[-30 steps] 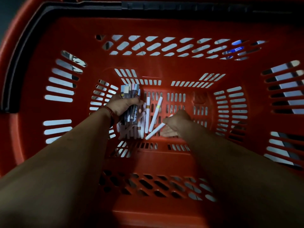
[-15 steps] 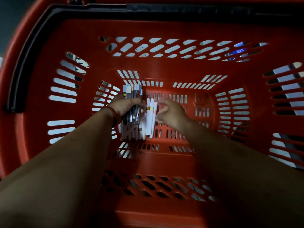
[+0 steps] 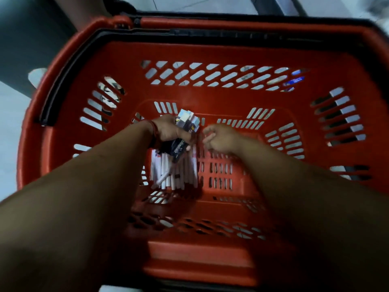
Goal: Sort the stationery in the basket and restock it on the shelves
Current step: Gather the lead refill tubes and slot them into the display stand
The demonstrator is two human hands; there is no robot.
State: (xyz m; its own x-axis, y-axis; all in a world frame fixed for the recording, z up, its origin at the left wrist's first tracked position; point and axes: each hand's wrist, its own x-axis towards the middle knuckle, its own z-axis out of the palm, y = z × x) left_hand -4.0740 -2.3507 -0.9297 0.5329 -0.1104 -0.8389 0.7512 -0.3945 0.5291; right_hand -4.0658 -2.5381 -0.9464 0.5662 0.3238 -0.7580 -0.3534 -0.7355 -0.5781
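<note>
Deep in the red basket, the left hand keeps its grip clamped on a bundle of pens, likely gathering one sort, while the right hand curls beside it, its grip unclear.

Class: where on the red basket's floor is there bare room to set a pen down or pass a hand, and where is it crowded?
Free: the basket floor right of the white pens, out to the right wall. Crowded: left of centre, where the left hand grips dark pens over the white ones, right hand close beside.
</note>
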